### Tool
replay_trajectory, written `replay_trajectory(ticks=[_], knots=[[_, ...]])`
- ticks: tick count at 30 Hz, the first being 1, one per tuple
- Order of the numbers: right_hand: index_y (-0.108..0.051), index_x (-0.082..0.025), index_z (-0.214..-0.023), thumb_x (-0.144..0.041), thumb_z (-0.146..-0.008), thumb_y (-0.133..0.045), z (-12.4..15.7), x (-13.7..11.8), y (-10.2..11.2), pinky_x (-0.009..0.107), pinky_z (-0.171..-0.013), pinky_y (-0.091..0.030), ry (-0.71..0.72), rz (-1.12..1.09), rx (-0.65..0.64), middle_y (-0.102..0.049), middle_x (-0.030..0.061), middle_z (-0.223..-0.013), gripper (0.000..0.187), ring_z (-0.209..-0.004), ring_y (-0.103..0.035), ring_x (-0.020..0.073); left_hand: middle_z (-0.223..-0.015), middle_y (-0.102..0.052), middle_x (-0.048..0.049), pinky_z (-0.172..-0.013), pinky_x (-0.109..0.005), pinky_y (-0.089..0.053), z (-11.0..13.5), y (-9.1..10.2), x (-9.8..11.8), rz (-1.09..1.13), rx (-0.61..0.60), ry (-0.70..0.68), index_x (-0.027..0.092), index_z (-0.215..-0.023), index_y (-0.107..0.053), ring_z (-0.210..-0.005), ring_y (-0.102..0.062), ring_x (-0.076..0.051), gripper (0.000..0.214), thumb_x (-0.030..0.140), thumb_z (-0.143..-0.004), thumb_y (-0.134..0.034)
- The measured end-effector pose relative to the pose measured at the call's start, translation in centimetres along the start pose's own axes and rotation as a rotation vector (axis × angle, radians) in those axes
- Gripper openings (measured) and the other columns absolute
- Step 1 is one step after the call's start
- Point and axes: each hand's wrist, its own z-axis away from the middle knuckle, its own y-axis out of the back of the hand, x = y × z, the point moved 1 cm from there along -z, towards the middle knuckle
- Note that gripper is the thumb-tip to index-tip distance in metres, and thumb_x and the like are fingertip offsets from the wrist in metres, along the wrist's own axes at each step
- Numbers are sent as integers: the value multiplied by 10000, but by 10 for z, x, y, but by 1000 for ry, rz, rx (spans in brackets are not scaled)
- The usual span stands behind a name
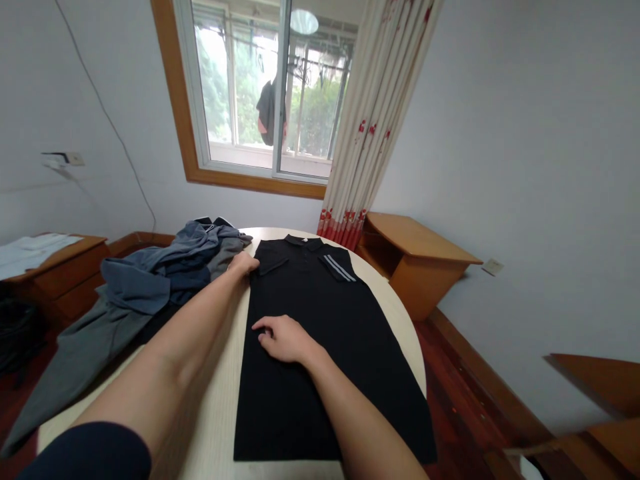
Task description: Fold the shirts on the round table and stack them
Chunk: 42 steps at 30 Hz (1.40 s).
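Note:
A black polo shirt (345, 320) lies flat on a round pale table (220, 407), its collar away from me and a sleeve with grey stripes at the far right. My left hand (243, 263) reaches to the shirt's far left shoulder, fingers curled on the folded-in left edge. My right hand (281, 337) rests on the shirt's middle near that left edge, its fingers bent and pressing the cloth down.
A heap of blue and grey clothes (165, 273) covers the table's left side and hangs over the edge. A wooden side table (415, 257) stands at the right by the curtain (370, 127). A wooden cabinet (60, 267) stands at the left.

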Motion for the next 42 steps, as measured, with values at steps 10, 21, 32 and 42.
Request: replay_trajectory(ticks=[10, 21, 32, 42], knots=[[-681, -144, -1113, -97, -884, -490, 0, -18, 1, 166, -424, -417, -325, -698, -77, -492, -86, -542, 302, -394, -470, 65, -1048, -734, -221, -688, -292, -549, -4, 5, 27, 33, 4, -105, 68, -1018, -722, -908, -721, -316, 358, 284, -732, -709], [-634, -136, -1089, -107, -878, -510, 11, -11, 15, 145, -410, -491, -536, -738, -229, -560, -64, -493, 247, -372, -572, 88, -1256, -704, -122, -960, -268, -497, 33, -38, 84, 116, 8, -361, 158, -1174, -731, -1154, -659, -247, 415, 176, -775, -616], [-572, -142, -1155, -63, -904, -442, 18, -1, 28, 146, -422, -508, -535, -687, -326, -610, -31, -631, 294, -448, -650, 105, -1122, -761, -77, -910, -239, -510, 64, -28, 75, 124, -73, -581, 153, -1070, -776, -1017, -705, -215, 310, 293, -912, -547], [-661, -219, -1192, -260, -816, -765, 32, -7, 30, 172, -552, -569, -296, -689, -641, -624, -58, -753, 393, -581, -651, 72, -1595, -367, -108, -1221, -427, -215, 145, -28, -16, -98, -213, -965, 181, -1435, -534, -1487, -310, -255, 529, 360, -936, -527]])
